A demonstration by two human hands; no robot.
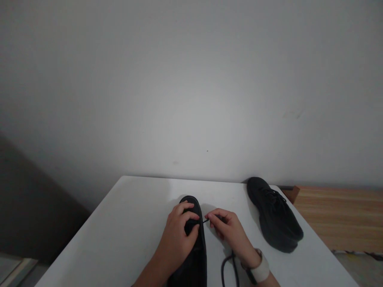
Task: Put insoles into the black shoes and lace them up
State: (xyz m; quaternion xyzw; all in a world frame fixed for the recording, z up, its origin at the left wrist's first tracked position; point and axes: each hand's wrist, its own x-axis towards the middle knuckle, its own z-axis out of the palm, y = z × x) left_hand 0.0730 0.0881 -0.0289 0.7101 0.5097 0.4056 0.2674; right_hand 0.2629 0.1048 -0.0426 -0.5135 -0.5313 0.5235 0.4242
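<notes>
A black shoe (pixel 199 255) lies on the white table in front of me, toe pointing to the wall. My left hand (pixel 182 227) rests over its front part, fingers curled round the upper and thumb near the lacing area. Just right of the shoe, my right hand (pixel 224 225) pinches a black shoelace (pixel 206 221) between thumb and fingertips. A short stretch of the lace runs from the shoe to the pinch. More of the lace hangs in a loop (pixel 223 271) below the right hand. The eyelets are hidden by the left hand.
Another black laced shoe (pixel 277 217) sits at the right edge of the white table (pixel 125 215). A grey-white wall (pixel 191 99) rises behind the table. To the right is a wooden surface (pixel 341 217), beyond the table's edge.
</notes>
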